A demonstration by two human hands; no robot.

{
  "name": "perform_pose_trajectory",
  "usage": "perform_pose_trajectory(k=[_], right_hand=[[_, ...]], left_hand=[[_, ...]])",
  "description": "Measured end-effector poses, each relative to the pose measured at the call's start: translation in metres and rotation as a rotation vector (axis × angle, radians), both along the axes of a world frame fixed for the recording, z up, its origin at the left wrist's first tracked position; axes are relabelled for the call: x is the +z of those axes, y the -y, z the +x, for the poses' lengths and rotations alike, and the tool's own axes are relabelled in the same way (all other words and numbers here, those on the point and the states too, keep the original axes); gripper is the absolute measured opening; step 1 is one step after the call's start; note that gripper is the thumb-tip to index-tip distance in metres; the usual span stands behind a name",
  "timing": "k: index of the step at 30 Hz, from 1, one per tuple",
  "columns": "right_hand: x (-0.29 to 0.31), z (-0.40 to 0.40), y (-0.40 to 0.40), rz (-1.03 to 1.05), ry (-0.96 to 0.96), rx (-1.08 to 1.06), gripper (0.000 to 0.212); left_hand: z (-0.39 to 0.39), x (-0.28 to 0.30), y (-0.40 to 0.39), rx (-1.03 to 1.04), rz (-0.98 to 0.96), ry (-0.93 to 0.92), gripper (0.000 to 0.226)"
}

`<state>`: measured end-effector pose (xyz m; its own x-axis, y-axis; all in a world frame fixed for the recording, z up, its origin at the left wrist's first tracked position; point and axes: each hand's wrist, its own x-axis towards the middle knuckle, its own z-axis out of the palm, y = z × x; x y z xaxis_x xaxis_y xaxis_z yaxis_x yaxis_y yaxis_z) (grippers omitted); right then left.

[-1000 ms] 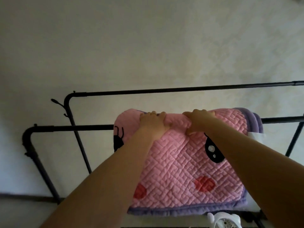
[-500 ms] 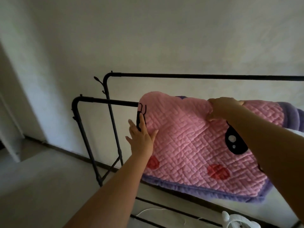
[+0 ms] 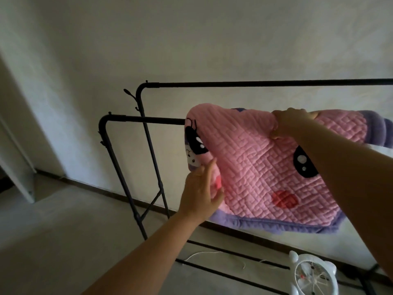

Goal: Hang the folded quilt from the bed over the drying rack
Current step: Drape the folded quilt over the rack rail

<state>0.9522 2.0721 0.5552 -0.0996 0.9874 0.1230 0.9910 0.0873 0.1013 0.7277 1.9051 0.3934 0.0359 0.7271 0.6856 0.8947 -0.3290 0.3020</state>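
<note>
A pink quilted quilt (image 3: 261, 167) with a purple border, black eyes and red cheek patches hangs folded over the near bar of a black metal drying rack (image 3: 140, 119). My right hand (image 3: 289, 124) grips the quilt's top fold at the bar. Lower down, my left hand (image 3: 200, 190) holds the left edge of the quilt and lifts the outer layer, so a white printed layer shows underneath.
A second, higher rack bar (image 3: 255, 83) runs behind, close to the pale wall. The rack's legs and floor bars (image 3: 231, 253) stand on the grey floor. A small white fan (image 3: 312, 275) with a cord sits at the lower right.
My left hand left the top fold, moved down the quilt's left edge and took hold of it, lifting the layer. The view shifted left. My right hand stayed on the top fold.
</note>
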Motion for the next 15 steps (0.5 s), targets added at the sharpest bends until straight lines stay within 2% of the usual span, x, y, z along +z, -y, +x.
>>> perform_pose_trajectory(k=[2,4,7,9,12,15], right_hand=[[0.003,0.002,0.008,-0.001,0.003,-0.014,0.078],[0.005,0.009,0.012,0.007,0.011,-0.023,0.079],[0.005,0.015,0.015,0.019,0.014,-0.035,0.077],[0.005,0.013,0.018,0.026,0.023,-0.037,0.077],[0.005,0.009,0.020,0.042,0.031,-0.051,0.076],[0.004,0.009,0.017,0.056,0.022,-0.058,0.074]], left_hand=[[0.003,0.016,0.005,-0.191,0.025,-0.106,0.063],[-0.003,0.028,-0.001,-0.280,-0.001,-0.292,0.070],[-0.021,0.025,-0.023,-0.236,0.013,-0.673,0.093],[-0.024,0.014,-0.034,-0.135,0.056,-0.841,0.106],[-0.012,-0.005,-0.044,-0.011,0.139,-0.859,0.101],[0.008,-0.008,-0.058,0.025,0.166,-0.839,0.098]])
